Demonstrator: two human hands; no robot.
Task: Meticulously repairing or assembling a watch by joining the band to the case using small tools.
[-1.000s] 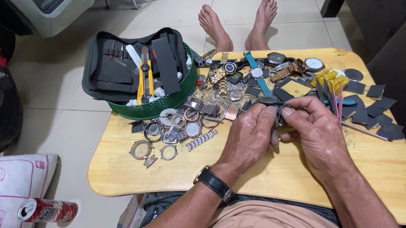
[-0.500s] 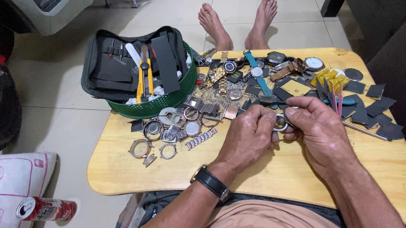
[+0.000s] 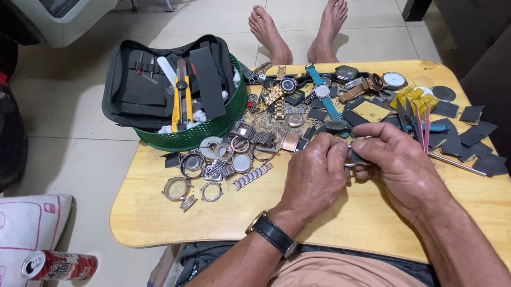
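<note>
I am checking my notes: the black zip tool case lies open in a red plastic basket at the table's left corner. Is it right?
Not quite. The head view shows the plastic basket is green, not red. The black zip tool case does lie open in it, at the left corner of the wooden table.

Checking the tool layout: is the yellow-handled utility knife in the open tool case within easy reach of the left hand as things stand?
Probably yes. The yellow-handled utility knife lies uncovered on top of the open tool case, on the left hand's side, with only low watch parts between. That hand first must release the small metal part.
</note>
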